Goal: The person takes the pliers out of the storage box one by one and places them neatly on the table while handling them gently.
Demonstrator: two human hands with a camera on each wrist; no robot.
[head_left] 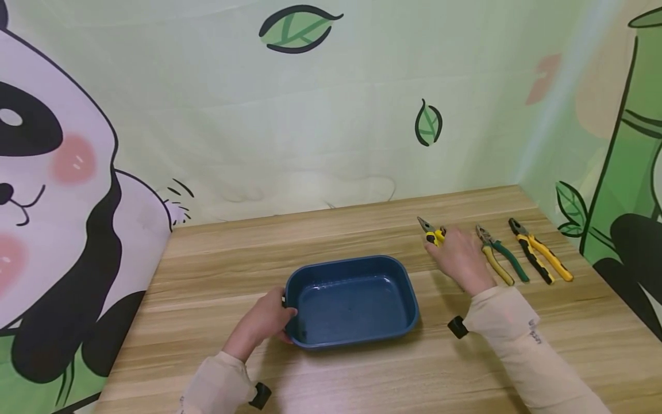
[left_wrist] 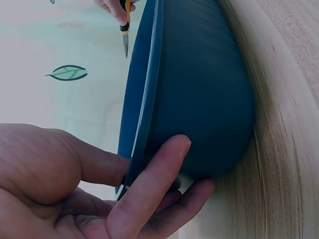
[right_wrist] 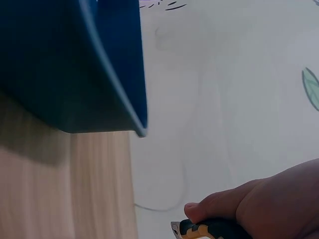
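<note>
A dark blue rectangular basin (head_left: 351, 310) sits on the wooden table. My left hand (head_left: 264, 316) grips its left end, thumb over the rim and fingers against the outer wall, as the left wrist view shows up close. To the right of the basin, my right hand (head_left: 460, 259) holds a pair of needle-nose pliers (head_left: 431, 237) by yellow-and-black handles. The pointed metal jaws face away from me; the palm hides most of the handles. In the right wrist view, the thumb lies along the pliers' handle (right_wrist: 214, 228).
Beyond my right hand lie pliers with green and yellow handles (head_left: 497, 265). Farther right are pliers with black and yellow handles (head_left: 552, 259). A printed cloth backdrop (head_left: 362, 144) with leaves and a panda rises behind the table (head_left: 217, 259).
</note>
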